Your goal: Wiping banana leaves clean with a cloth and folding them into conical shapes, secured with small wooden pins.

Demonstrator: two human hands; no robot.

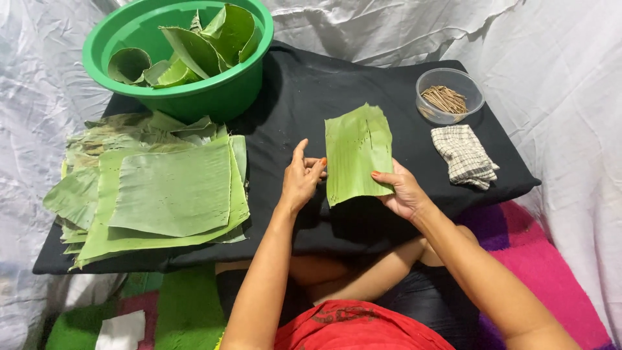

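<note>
The right hand [403,192] pinches a cut banana-leaf strip [358,153] at its lower right corner, holding it flat above the black board [304,97]. The left hand [301,178], fingers loosely curled, steadies the strip's left edge; the leaf stack [162,191] lies at nine o'clock within reach.

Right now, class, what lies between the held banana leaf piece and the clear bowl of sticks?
In the head view, only bare black cloth lies between the banana leaf piece and the clear bowl of sticks.

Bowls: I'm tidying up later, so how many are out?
2: a green bowl of folded leaves at top left, a clear bowl of sticks at top right.
</note>
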